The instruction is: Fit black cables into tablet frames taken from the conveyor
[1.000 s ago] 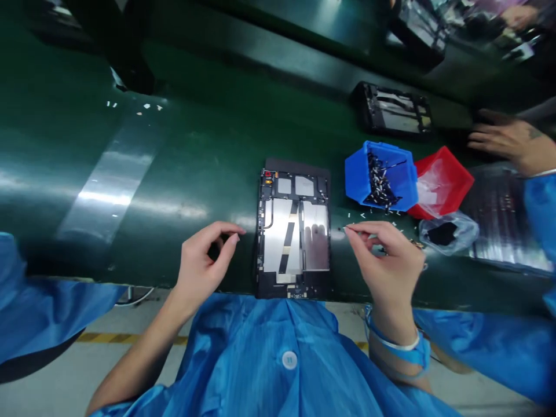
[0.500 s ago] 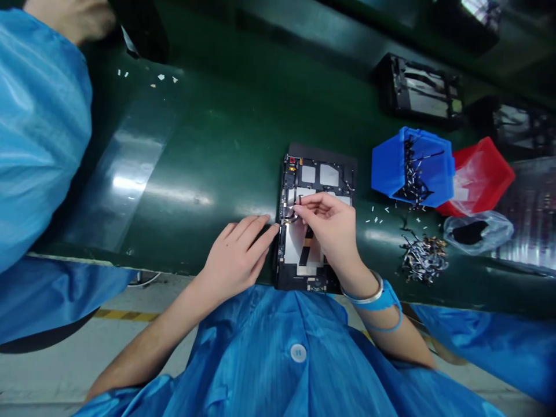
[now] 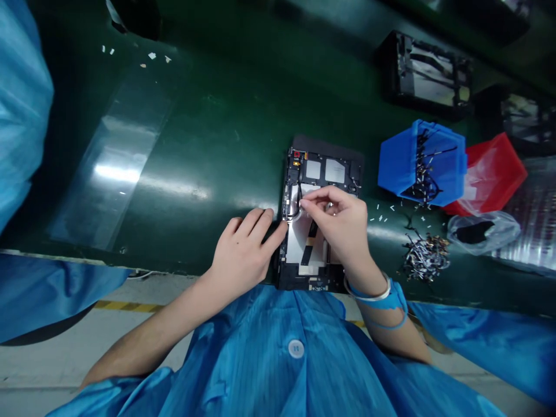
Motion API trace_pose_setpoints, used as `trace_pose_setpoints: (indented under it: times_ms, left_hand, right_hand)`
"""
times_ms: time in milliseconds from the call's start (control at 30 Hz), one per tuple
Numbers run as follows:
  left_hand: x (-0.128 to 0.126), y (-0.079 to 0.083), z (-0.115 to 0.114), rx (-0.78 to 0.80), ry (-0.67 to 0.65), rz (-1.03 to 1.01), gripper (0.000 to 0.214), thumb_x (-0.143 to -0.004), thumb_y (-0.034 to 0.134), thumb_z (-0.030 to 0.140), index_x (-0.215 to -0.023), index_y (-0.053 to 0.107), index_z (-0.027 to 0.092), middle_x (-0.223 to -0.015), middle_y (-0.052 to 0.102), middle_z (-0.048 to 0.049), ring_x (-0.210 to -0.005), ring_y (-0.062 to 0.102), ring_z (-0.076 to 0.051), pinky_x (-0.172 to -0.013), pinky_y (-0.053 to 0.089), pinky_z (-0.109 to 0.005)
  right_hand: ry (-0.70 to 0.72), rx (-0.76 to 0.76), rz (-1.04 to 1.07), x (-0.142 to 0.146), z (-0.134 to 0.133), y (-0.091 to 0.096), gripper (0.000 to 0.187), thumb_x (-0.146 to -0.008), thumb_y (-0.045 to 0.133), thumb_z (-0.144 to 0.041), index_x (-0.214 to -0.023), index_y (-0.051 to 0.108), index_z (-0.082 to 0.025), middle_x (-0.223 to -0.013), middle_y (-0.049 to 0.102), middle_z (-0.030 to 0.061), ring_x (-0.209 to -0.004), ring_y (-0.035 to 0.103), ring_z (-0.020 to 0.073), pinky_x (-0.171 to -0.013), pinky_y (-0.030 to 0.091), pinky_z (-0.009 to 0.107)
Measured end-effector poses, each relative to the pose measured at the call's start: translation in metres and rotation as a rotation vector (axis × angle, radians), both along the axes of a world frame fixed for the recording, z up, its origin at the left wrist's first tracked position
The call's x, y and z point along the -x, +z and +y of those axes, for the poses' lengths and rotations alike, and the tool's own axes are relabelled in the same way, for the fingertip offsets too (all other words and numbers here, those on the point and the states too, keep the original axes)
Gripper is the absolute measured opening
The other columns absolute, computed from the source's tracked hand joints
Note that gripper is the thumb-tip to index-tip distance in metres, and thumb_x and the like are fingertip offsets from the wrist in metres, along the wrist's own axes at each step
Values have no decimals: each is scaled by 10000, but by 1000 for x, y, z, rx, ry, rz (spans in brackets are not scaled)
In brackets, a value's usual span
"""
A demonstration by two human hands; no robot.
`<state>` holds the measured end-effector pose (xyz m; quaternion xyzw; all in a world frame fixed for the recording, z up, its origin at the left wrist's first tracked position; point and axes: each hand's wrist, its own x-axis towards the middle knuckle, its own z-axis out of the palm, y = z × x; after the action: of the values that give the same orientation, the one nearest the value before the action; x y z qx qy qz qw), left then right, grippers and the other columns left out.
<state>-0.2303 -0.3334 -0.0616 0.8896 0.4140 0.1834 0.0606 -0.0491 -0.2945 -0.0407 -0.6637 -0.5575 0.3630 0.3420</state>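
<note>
As the left hand rests open against the left edge of an opened tablet on the table, the right hand appears to grip a thin black cable, seemingly positioning it; the next move calls for a steady touch.

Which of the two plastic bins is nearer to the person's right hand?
The blue bin is nearer to the right hand; the red bin sits beyond it, farther to the right.

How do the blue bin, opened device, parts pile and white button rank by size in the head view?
1. Opened device, partly behind the right hand
2. Blue bin
3. Parts pile
4. White button
</note>
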Motion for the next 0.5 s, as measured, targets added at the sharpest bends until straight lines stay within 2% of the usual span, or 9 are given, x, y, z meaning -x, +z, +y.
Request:
trace_pose_setpoints:
  times_ms: [100, 267, 367, 500]
  left_hand:
    - [-4, 1, 1, 16, 10, -16, 354, -859, 433, 136, -1160, 616, 104, -1160, 628, -191, -1059, 560, -324, -734, 429, -387]
    - [-4, -1, 0, 21, -6, -51, 369, -889, 472, 217, -1219, 586, 97, -1295, 556, -219, -1132, 544, -329, -809, 417, -386]
    - [-3, -2, 0, 26, -28, -19, 413, -922, 472, 300, -1297, 543, 142, -1359, 509, -222, -1166, 533, -337, -818, 408, -388]
    - [-2, -3, 0, 39, -36, 8, 429, -944, 457, 351, -1316, 539, 153, -1378, 499, -215, -1179, 534, -334, -828, 399, -386]
  right_hand:
    - [44, 31, -28, -9, 7, 1, 63, -715, 678, -228, -687, 674, -172, -568, 572, -42, -497, 408, 57, -469, 329, 211]
    - [47, 40, -41, -17, 7, 1, 66, -739, 670, -226, -706, 678, -169, -574, 565, -43, -493, 395, 54, -473, 321, 211]
    - [53, -49, -136, -19, -1, 2, 53, -769, 657, -220, -731, 679, -189, -596, 573, -44, -505, 419, 65, -493, 354, 221]
    - [233, -259, -306, -24, -17, 1, 115, -849, 582, -207, -857, 697, -212, -709, 642, 0, -639, 555, 117, -586, 458, 262]
